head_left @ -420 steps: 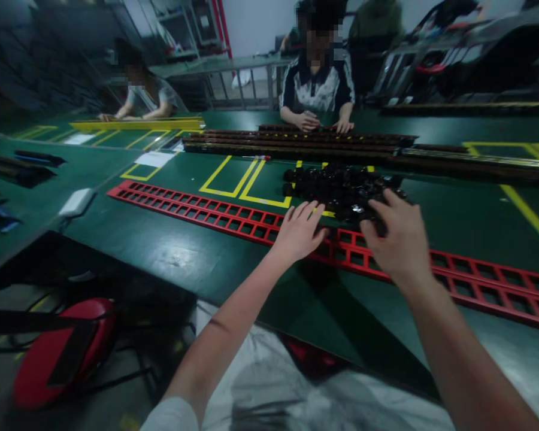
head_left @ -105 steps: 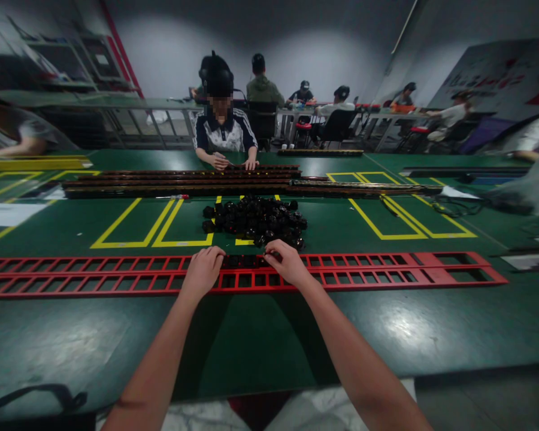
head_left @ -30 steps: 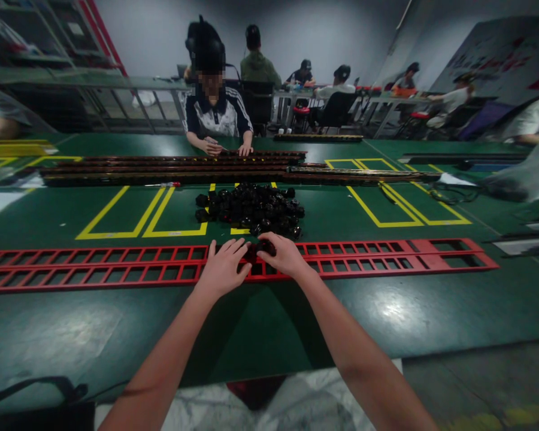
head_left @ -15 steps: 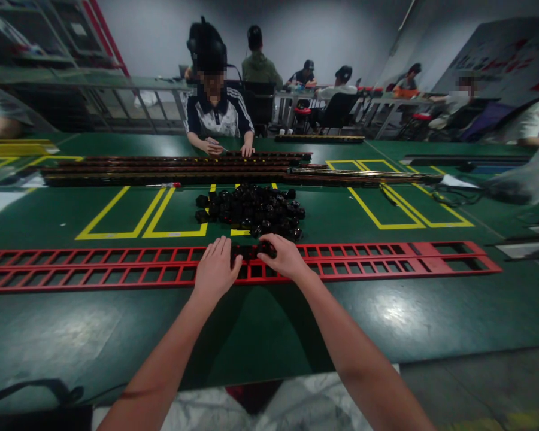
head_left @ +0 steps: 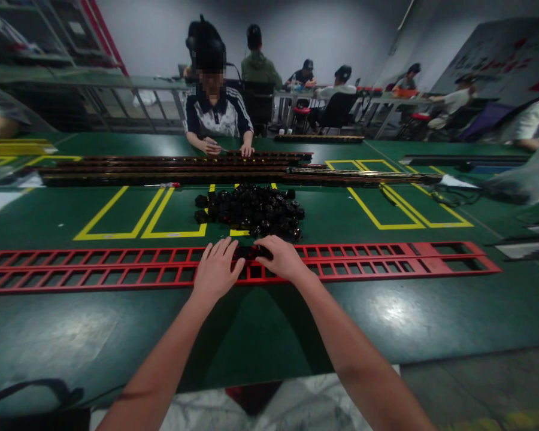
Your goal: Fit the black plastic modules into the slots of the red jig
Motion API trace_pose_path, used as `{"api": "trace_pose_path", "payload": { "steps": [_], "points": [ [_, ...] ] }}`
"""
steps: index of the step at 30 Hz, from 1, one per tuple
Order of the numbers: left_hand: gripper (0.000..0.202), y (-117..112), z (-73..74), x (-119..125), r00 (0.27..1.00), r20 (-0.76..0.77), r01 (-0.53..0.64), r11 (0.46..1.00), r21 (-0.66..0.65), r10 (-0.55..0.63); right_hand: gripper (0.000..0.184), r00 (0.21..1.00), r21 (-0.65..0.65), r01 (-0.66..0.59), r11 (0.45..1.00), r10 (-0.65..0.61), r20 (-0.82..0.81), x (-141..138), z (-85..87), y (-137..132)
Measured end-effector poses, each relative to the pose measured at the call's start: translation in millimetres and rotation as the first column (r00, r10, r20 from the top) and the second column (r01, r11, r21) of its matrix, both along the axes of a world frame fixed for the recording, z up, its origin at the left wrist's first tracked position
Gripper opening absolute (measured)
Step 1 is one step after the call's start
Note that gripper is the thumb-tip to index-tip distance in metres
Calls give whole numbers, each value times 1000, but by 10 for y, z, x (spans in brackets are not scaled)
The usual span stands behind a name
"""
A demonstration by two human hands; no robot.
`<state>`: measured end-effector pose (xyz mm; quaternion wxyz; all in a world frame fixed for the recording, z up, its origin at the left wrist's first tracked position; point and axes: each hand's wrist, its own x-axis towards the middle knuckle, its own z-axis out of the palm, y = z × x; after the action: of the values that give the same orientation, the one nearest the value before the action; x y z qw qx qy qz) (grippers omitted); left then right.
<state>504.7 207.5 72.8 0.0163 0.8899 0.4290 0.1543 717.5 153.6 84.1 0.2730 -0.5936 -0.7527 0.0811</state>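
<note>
A long red frame [head_left: 363,270] with two rows of rectangular openings lies across the green table. My left hand [head_left: 216,267] rests on its middle, fingers stretched out and thumb apart, beside small black parts [head_left: 245,252] set in the far row. From the right, my right hand [head_left: 280,258] curls its thumb and fingers round a black part at the same row; the fingers partly hide it. Just beyond the frame lies a heap of small glossy black parts [head_left: 256,209].
Long dark strips [head_left: 161,170] lie in a bundle behind the heap, with a red-and-clear screwdriver-like tool [head_left: 169,185] near them. Across the table a co-worker [head_left: 218,114] bends over a strip, holding a thin tool. Yellow tape outlines [head_left: 402,227] mark the tabletop.
My left fingers have spread a little more. My right hand has shifted slightly left, its fingers lower over the black part. The heap looks the same.
</note>
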Motion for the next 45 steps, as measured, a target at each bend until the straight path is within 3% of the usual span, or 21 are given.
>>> {"api": "trace_pose_path", "payload": {
  "steps": [9,19,21,23,26,28,31,34,40,42,45],
  "points": [
    [50,43,-17,-22,999,36,37,998,-52,-35,36,998,35,-39,999,37,51,-2,-22,30],
    [47,26,18,-17,997,44,59,996,-67,-57,15,997,55,-19,998,14,79,6,-53,48],
    [47,30,12,-19,997,43,60,996,-68,-57,15,995,69,53,996,-59,79,-4,-37,45],
    [48,36,3,-24,997,43,61,996,-67,-58,16,969,127,228,965,-238,65,-4,-28,43],
    [48,40,-3,-30,998,40,57,996,-71,-55,21,842,176,529,830,-539,16,24,-59,51],
    [48,39,2,-31,998,41,55,996,-75,-52,23,786,138,610,780,-618,18,51,-105,63],
    [47,35,18,-30,997,46,59,995,-81,-56,21,817,106,569,816,-575,41,84,-171,85],
    [48,33,25,-28,997,52,63,995,-81,-58,21,849,159,513,844,-526,51,100,-215,101],
    [47,41,17,-29,997,59,62,995,-80,-58,19,809,180,575,798,-587,19,88,-225,105],
    [47,42,23,-28,997,57,63,995,-84,-58,19,827,136,556,820,-562,10,85,-189,101],
    [46,38,37,-24,997,55,62,994,-90,-58,19,896,101,440,892,-429,-114,87,-132,101]
  ]
}}
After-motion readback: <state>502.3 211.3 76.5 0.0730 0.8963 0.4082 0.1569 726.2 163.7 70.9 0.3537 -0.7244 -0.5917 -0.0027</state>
